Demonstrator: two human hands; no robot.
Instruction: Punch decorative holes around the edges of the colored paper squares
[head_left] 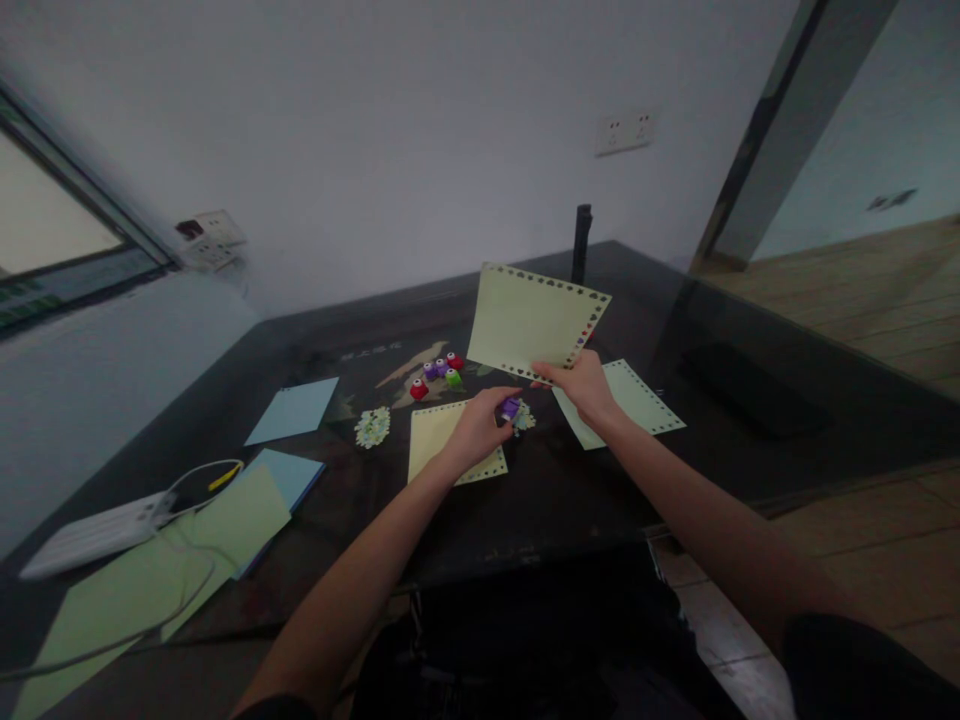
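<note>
My right hand [581, 385] pinches the lower right corner of a pale yellow-green sheet of paper [525, 320], held up above the table. Small punched shapes line the sheet's top, right and bottom edges. In my left hand [480, 430] is a small purple craft punch [511, 408], between thumb and fingers and apart from the sheet. Just beyond it lies a little pile of paper cut-outs [524, 418]. Beneath my left hand rests a yellow sheet with punched edges [431, 440]. Another punched sheet [637, 400], pale green, lies under my right wrist.
Several red, purple and green craft punches [453, 378] stand together on the dark table [360, 540]. A second cut-out pile [373, 427] is left of the yellow sheet. Blue paper [292, 410], green sheets [127, 590] and a white power strip [97, 535] with cables lie at left.
</note>
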